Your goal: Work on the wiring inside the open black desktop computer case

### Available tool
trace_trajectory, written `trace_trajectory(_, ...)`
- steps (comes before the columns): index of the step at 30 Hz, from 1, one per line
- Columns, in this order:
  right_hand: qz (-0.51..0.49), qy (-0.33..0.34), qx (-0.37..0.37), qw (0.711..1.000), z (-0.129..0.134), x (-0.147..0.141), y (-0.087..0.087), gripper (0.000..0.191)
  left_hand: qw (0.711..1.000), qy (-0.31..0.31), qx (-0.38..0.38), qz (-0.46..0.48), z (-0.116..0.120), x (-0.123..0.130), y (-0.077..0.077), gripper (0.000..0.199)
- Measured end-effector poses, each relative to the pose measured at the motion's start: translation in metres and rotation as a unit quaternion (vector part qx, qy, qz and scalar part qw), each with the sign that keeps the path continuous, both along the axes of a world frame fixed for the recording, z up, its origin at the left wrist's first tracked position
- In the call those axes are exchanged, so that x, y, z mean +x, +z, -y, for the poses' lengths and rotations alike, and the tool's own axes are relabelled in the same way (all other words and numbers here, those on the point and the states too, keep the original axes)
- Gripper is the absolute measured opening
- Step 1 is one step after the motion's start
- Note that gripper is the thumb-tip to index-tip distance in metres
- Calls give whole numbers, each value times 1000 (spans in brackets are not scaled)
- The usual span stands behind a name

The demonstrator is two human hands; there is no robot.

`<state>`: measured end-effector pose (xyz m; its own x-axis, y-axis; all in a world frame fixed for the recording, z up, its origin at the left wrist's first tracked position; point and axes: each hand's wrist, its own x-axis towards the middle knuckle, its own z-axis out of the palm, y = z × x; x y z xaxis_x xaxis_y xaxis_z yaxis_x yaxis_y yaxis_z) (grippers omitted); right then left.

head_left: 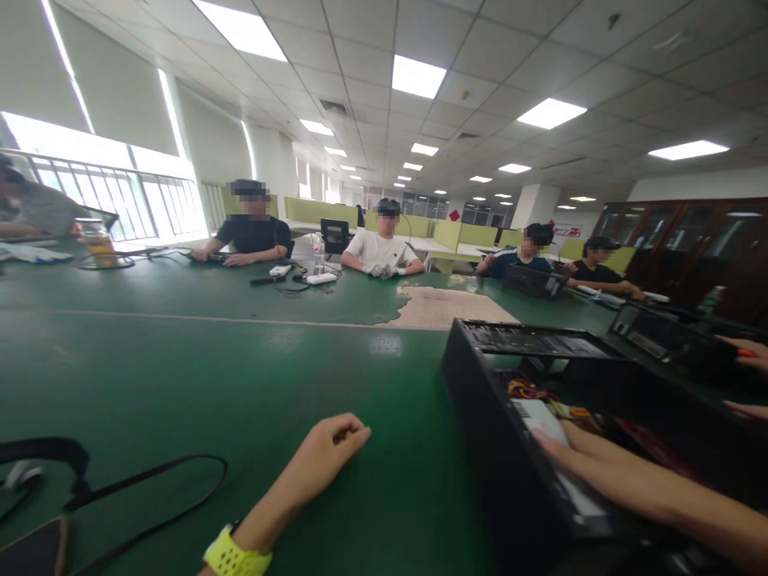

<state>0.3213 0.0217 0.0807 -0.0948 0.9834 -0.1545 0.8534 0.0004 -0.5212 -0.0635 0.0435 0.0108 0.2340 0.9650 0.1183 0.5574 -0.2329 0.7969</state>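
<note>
My left hand [330,448] hovers over or rests on the green tabletop, left of an open black computer case [480,416]. Its fingers are curled in with the thumb against them, and nothing shows in it. A yellow-green watch strap [237,552] circles that wrist. From the right, my right hand [564,456] reaches into the case and touches a pale metal box with a label [537,416]. Its fingers are mostly hidden and blurred, so its grip is unclear. Coloured cables [528,390] lie behind that box inside the case.
Black straps [150,472] lie on the green table [180,384] at left. A second black case [651,332] stands at right, with another person's hand [747,352] beside it. Across the table sit several people, a water bottle [318,254] and a white device [321,278].
</note>
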Motion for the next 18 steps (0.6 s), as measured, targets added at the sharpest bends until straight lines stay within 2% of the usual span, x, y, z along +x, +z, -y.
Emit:
trace_trajectory(2,-56,76,-48,994,9,-86,10,74,998,45,44,8,4,-18,34,36)
trace_trajectory(4,-50,203,-74,975,7,-151,27,64,991,89,100,-1,7,-34,74,35)
trace_trajectory(6,17,270,-61,961,-9,-186,42,54,981,103,159,-35,5,-44,115,35)
trace_trajectory(8,101,257,14,961,-33,-198,46,46,972,70,197,-110,-5,-41,147,34)
trace_trajectory(9,139,239,62,959,-45,-198,44,43,966,30,197,-163,-11,-35,157,33)
trace_trajectory(11,203,222,127,945,-61,-193,31,37,941,-84,141,-297,-25,-16,162,28)
trace_trajectory(13,257,232,128,929,-63,-188,13,33,890,-190,45,-413,-36,7,150,19)
trace_trajectory(15,289,248,105,919,-57,-184,-5,28,845,-239,-31,-478,-41,29,130,9)
trace_trajectory(18,323,273,64,904,-48,-180,-23,35,825,-261,-81,-494,-43,50,105,11)
